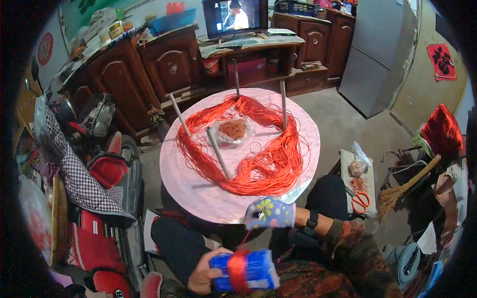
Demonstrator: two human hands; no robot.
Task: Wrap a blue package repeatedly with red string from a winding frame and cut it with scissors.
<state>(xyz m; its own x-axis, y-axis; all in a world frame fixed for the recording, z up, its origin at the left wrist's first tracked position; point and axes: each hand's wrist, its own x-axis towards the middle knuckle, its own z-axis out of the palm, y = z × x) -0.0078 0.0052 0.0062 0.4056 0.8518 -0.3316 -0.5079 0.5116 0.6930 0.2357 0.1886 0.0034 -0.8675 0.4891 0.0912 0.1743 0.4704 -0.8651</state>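
Observation:
My left hand (pixel 202 274) is wrapped round the end of a blue block-shaped bundle (pixel 263 270), low in front of me. A band of red cord (pixel 239 273) is wound about its middle. My right hand (pixel 271 213), in a blue flowered glove, is closed at the near edge of the round pink table (pixel 179 191). A strand of red cord runs from the glove down to the bundle. On the table lies a large loose ring of red cord (pixel 268 171), looped around several upright grey rods (pixel 284 107). A clear plastic bag of reddish bits (pixel 232 130) sits inside the ring.
Orange-handled scissors (pixel 361 199) and another plastic bag (pixel 358 166) lie on a low stool (pixel 347 161) to my right. Beyond it stands a straw broom (pixel 397 196). A three-wheeled or scooter-like vehicle (pixel 130 198) crowds the left. Wooden cabinets (pixel 171 62) line the back.

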